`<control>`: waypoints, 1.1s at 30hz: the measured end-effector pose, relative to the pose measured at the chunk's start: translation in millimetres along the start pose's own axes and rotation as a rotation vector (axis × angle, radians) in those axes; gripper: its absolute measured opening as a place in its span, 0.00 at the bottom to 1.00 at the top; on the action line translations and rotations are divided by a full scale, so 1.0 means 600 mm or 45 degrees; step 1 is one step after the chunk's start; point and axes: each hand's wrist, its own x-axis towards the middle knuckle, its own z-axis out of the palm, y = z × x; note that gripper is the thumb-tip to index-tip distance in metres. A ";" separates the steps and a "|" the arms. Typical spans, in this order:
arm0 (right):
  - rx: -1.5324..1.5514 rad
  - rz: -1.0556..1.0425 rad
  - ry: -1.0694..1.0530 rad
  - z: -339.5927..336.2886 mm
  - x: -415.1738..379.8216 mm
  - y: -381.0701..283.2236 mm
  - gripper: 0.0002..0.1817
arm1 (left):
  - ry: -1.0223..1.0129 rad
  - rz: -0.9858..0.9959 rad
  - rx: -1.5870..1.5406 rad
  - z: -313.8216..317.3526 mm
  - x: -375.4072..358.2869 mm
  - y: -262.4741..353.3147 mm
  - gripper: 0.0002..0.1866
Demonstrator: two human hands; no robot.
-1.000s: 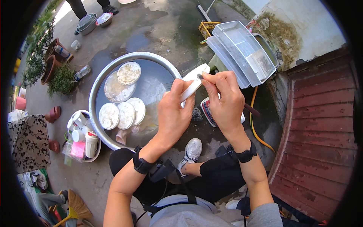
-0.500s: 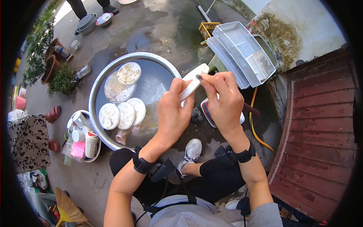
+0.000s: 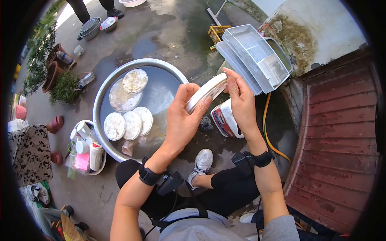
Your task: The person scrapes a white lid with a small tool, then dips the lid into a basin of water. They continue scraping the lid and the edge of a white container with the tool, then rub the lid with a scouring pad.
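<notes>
A round white lid (image 3: 207, 91) is held up at a tilt between both hands, its edge and stained face showing. My left hand (image 3: 185, 114) grips its lower left side, thumb across the face. The fingers of my right hand (image 3: 240, 98) pinch its upper right rim. To the left, a big metal basin (image 3: 98, 120) of water holds several round whitish discs, one of them (image 3: 135, 80) lying over a larger one (image 3: 120, 98). A white jug with a red and blue label (image 3: 222, 120) stands below my right hand.
Clear plastic bins (image 3: 257, 56) lean at the upper right, near a yellow hose (image 3: 265, 128) and a red corrugated panel (image 3: 329, 148). A bowl of cups and bottles (image 3: 96, 172) is left of the basin. Other people's legs (image 3: 80, 9) show at top left; potted plants (image 3: 66, 86) stand below.
The lid has turned to show more of its face. My right hand has shifted from its middle to the upper right rim, and the small dark piece at my right fingertips no longer shows.
</notes>
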 end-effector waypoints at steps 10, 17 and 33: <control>-0.123 -0.074 0.033 -0.004 -0.003 -0.020 0.11 | -0.067 -0.088 0.156 0.000 -0.003 -0.002 0.12; -0.613 -0.361 0.161 -0.006 -0.006 -0.043 0.05 | 0.028 0.111 0.394 0.003 -0.006 0.006 0.12; -0.575 -0.458 0.141 0.011 -0.015 -0.043 0.05 | 0.037 0.170 0.432 0.003 -0.009 0.006 0.13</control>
